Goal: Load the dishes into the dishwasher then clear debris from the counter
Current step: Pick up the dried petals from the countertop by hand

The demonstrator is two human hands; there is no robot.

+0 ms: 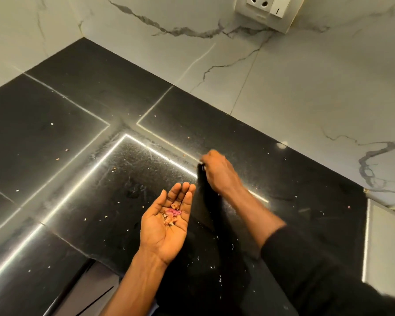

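right hand (217,172) fingertips blurred, perhaps pinching | wall socket (267,10) cut by top edge

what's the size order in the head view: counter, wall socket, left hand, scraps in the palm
counter
left hand, wall socket: unranked, hand nearer camera, socket cropped
scraps

A home kitchen: black stone counter (78,106); marble-look backsplash (283,87); wall socket (268,10).

the left grip (167,222) lies palm up, fingers straight and close together, thumb spread aside, its bare forearm reaching forward. the right grip (217,172) reaches further ahead, back upward, fingers bent downward and blurred; a black fabric sleeve (306,258) covers that arm from mid-forearm.
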